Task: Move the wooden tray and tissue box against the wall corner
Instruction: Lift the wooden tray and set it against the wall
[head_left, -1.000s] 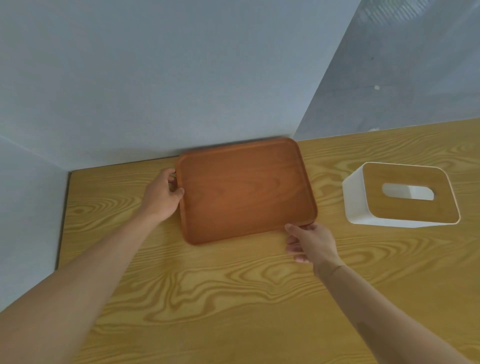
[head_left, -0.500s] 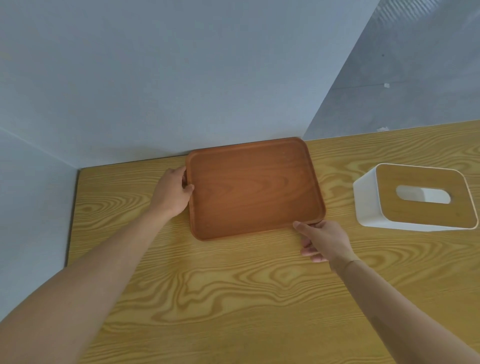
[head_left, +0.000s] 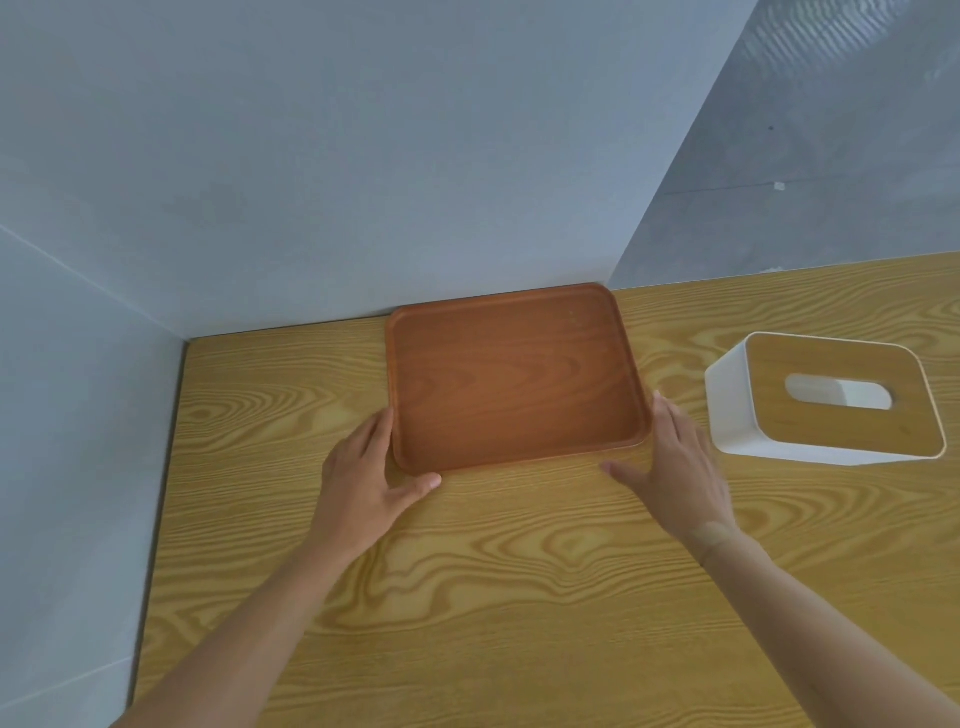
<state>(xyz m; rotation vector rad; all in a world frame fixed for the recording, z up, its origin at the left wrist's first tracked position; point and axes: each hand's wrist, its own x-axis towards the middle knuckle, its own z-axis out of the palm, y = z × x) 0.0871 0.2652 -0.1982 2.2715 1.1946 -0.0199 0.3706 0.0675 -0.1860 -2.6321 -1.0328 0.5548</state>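
Observation:
A reddish-brown wooden tray (head_left: 514, 374) lies flat on the light wooden table, its far edge against the back wall. My left hand (head_left: 366, 480) rests at the tray's near-left corner, fingers along the left edge and thumb by the front edge. My right hand (head_left: 675, 467) is flat and spread beside the tray's near-right corner, fingers next to the right edge. Neither hand grips the tray. The white tissue box (head_left: 826, 397) with a wooden top and an oval slot stands on the table to the right, a short gap from my right hand.
The table (head_left: 467, 597) meets a grey wall at the back and another on the left, forming a corner (head_left: 184, 338) left of the tray. Bare tabletop lies between the tray and the left wall. Behind the tissue box the back wall ends and floor shows.
My left hand slid from the tray's left edge down to its near-left corner. My right hand moved from the front edge to the right side and opened flat. The tray sits closer to the wall.

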